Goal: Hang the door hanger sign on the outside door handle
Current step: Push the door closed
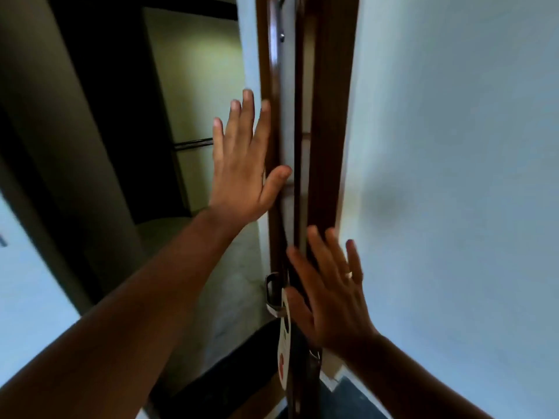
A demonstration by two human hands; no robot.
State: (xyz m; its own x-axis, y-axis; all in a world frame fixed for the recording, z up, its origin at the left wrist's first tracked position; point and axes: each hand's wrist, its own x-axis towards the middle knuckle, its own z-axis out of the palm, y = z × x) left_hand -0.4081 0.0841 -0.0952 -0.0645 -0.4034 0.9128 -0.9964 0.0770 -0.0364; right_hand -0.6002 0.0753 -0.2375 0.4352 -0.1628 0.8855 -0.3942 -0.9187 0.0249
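A dark brown door (273, 86) stands edge-on in the middle of the head view, slightly ajar. Low on it is a metal door handle (272, 297). A white door hanger sign (285, 349) with red marks hangs from that handle, seen almost edge-on. My left hand (242, 164) is spread flat, fingers up, by the door's edge above the handle, its thumb touching the edge. My right hand (329, 294) is spread just right of the sign, a ring on one finger, holding nothing.
A pale wall (453, 146) fills the right side. The brown door frame (329, 116) runs beside the door. Through the gap on the left lie a dim corridor, a light floor (211, 267) and a dark mat (242, 373).
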